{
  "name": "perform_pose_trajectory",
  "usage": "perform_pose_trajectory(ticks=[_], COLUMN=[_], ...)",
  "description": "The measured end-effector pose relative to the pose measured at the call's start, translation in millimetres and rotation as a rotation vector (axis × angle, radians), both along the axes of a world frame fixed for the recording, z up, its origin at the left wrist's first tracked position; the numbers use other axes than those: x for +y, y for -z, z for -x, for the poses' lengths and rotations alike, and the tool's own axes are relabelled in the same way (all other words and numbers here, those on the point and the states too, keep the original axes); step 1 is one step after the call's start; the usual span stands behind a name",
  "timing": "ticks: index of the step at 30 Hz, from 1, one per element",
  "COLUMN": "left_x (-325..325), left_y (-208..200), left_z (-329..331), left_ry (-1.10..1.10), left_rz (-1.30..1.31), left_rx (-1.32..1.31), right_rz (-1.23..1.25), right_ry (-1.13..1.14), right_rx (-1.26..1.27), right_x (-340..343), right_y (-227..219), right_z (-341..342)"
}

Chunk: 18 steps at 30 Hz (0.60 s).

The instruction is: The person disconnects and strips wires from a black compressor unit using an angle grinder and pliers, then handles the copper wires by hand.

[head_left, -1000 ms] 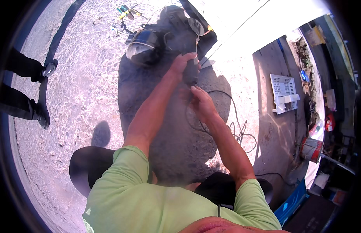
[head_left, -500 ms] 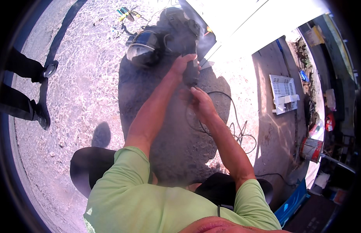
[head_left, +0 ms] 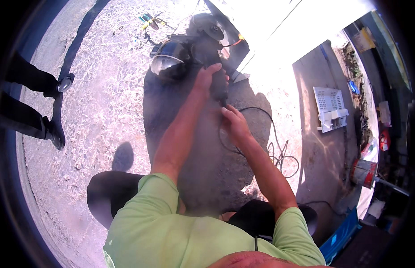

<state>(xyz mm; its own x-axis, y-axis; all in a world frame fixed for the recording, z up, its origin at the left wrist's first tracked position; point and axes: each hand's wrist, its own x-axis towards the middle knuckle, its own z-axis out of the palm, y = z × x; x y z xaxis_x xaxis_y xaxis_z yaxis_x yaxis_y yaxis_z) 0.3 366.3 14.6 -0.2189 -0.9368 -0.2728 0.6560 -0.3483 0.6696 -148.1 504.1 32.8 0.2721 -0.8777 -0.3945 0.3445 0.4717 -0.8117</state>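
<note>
Work now, prob. grinding: left hand point(head_left: 207, 77) grips long, dark power tool point(head_left: 218, 89) w/ round disc point(head_left: 213, 30), near big, flat, white panel point(head_left: 283, 31); right hand point(head_left: 235, 126) is at tool's tail, can't tell if gripping. Next move prob. needs both hands steady.

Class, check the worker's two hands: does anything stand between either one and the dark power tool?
Nothing visible does: the left hand grips the dark power tool, and the right hand is close at its rear end; whether it touches is unclear.
</note>
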Motion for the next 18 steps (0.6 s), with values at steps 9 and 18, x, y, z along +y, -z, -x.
perform_pose_trajectory(ticks=[9, 18], left_x=[15, 5], left_y=[10, 19], left_z=[-3, 11], left_ry=[0.020, 0.033], left_rz=[-0.037, 0.018], left_rx=[-0.025, -0.018], right_rz=[-0.064, -0.042], right_ry=[0.035, 0.018], right_rx=[0.026, 0.014], right_x=[6, 1], right_y=[-6, 1], right_z=[-6, -2])
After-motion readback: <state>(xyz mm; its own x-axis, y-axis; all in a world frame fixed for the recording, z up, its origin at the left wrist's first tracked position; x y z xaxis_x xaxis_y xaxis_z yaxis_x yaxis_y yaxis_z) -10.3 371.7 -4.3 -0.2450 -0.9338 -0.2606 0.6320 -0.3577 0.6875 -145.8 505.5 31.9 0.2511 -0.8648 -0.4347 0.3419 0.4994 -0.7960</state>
